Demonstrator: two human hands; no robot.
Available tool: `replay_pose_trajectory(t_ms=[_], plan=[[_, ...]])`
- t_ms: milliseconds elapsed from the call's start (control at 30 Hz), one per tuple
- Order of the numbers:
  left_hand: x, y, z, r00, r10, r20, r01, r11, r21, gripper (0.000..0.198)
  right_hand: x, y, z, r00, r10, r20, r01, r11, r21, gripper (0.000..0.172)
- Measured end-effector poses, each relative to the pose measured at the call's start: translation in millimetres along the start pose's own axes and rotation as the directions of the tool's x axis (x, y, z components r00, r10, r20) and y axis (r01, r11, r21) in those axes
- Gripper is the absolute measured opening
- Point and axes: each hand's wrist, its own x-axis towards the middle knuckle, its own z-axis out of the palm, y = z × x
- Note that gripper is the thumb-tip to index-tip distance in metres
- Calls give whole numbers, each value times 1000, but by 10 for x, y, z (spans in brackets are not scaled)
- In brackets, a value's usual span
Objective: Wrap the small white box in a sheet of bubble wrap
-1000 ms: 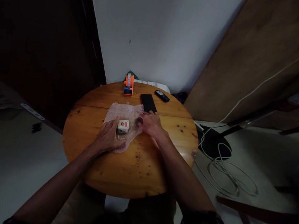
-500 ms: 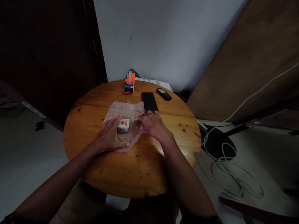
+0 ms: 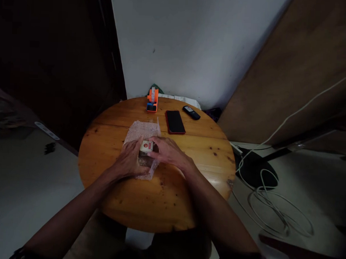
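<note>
A small pale box [image 3: 146, 146] with a red-marked top rests on a sheet of bubble wrap [image 3: 139, 128] on the round wooden table. My left hand [image 3: 130, 160] lies on the wrap along the box's left side, thumb and fingers spread apart. On the box's other side, my right hand [image 3: 167, 152] is bent, its fingers and thumb close around the wrap's right edge and against the box. That edge stands up from the table. The exact grip of the right fingertips is partly hidden.
Behind the wrap stand an orange tape dispenser [image 3: 153, 100], a dark phone with a red edge [image 3: 175, 122] and a black remote-like handset [image 3: 191, 112]. The table [image 3: 206, 157] touches or nearly touches the wall. A pale cable [image 3: 269, 202] coils on the floor at right.
My right hand has moved left to the box, bringing the right edge of the bubble wrap up and inward. My left hand stays beside the box. The view has shifted slightly.
</note>
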Motion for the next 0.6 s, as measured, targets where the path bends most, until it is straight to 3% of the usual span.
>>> replay_pose_trajectory(t_ms=[100,200,267,333,433,500,600], plan=[[19,-7,-25,1000,9,11,-9,1000,-6,124,-42,28,-109,996,69,-64,-62,994,94,30],[23,-35,-40,999,43,31,-44,999,10,123,-209,111,-273,968,140,-210,-94,972,214,31],[17,-54,-35,996,66,66,-68,997,41,122,-391,235,-334,921,206,-331,-110,952,286,33],[11,-56,-25,992,70,106,-78,994,73,119,-601,411,-322,843,315,-436,-195,934,299,39],[4,-16,-24,989,45,141,-59,993,101,114,-879,691,-208,713,464,-526,-440,880,181,40],[-1,28,-39,987,26,161,-45,993,112,113,-991,798,-146,707,531,-467,-588,808,29,40],[-10,81,-72,981,-6,192,-19,992,128,108,-1021,698,-178,693,527,-492,-648,754,-106,51]])
